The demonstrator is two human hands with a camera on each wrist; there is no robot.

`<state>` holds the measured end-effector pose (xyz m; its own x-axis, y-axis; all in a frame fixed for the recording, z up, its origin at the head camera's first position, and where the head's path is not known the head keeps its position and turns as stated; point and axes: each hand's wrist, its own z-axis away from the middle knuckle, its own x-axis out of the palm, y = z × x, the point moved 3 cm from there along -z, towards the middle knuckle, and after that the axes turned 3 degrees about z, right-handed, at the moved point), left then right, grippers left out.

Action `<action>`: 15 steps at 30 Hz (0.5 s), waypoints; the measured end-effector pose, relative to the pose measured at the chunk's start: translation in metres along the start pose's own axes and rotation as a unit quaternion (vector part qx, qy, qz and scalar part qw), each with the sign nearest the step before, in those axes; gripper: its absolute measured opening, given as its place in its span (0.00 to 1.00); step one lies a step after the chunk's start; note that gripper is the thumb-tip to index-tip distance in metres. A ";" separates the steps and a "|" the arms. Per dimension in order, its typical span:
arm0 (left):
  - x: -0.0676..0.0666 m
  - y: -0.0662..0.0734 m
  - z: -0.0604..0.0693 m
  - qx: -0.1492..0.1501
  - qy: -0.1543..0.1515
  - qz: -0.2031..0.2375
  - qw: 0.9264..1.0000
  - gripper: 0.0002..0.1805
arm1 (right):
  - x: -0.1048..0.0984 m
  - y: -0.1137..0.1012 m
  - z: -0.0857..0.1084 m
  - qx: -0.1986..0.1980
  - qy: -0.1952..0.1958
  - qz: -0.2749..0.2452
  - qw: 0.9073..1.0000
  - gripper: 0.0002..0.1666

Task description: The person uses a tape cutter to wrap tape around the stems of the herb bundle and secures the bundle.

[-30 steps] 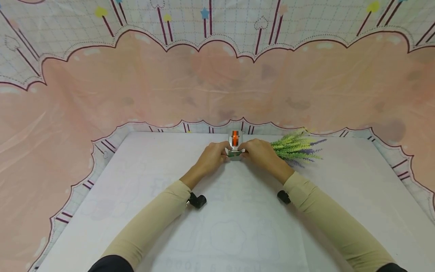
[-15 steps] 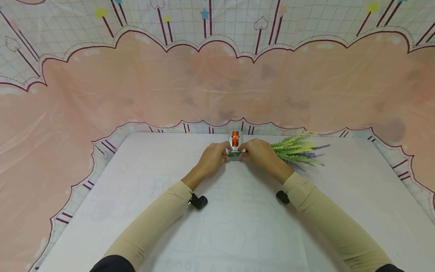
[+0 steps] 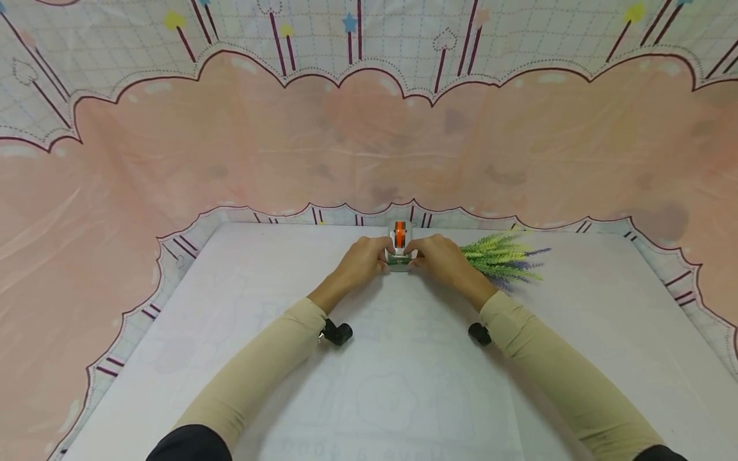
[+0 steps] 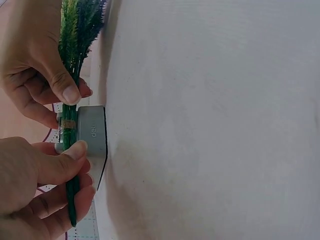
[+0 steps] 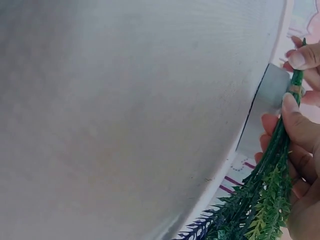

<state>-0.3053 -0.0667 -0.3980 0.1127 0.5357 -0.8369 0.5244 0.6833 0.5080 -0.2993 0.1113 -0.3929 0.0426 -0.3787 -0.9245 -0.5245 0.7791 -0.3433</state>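
Both hands hold a bundle of artificial lavender (image 3: pixel 504 256) crosswise in front of a grey tape dispenser (image 3: pixel 400 235) at the table's far edge. My left hand (image 3: pixel 359 262) pinches the bare stem ends (image 4: pixel 72 200) between thumb and fingers. Closer to the flower heads, my right hand (image 3: pixel 446 261) pinches the stems (image 5: pixel 282 135). A brownish band of tape (image 4: pixel 69 124) lies around the stems between the two hands. Behind them sits the dispenser's body, marked "deli", with an orange core showing from above. Green, yellow and purple tips spread to the right.
The white table (image 3: pixel 357 384) stretches toward me, under both forearms. A peach and white patterned cloth (image 3: pixel 346 147) hangs behind and around it. A small black camera sits on each wrist.
The flower heads have shifted and turned slightly, their purple tips moving a little down and then back left. Both hands keep their grip near the dispenser; the left hand has risen slightly.
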 end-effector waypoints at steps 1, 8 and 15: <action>0.000 0.000 -0.001 -0.001 -0.001 -0.001 1.000 0.14 | 0.000 0.000 0.000 0.002 -0.003 -0.004 1.000 0.13; 0.002 -0.001 -0.001 -0.004 0.000 -0.004 1.000 0.14 | 0.002 0.002 -0.001 0.009 -0.021 -0.014 1.000 0.13; 0.004 -0.003 0.000 -0.013 -0.004 0.029 0.999 0.16 | -0.002 -0.001 -0.005 0.015 -0.038 0.036 0.999 0.15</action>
<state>-0.3066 -0.0668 -0.4028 0.1493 0.5714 -0.8070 0.4949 0.6634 0.5613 -0.3032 0.1087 -0.3901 0.0703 -0.2831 -0.9565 -0.5022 0.8184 -0.2792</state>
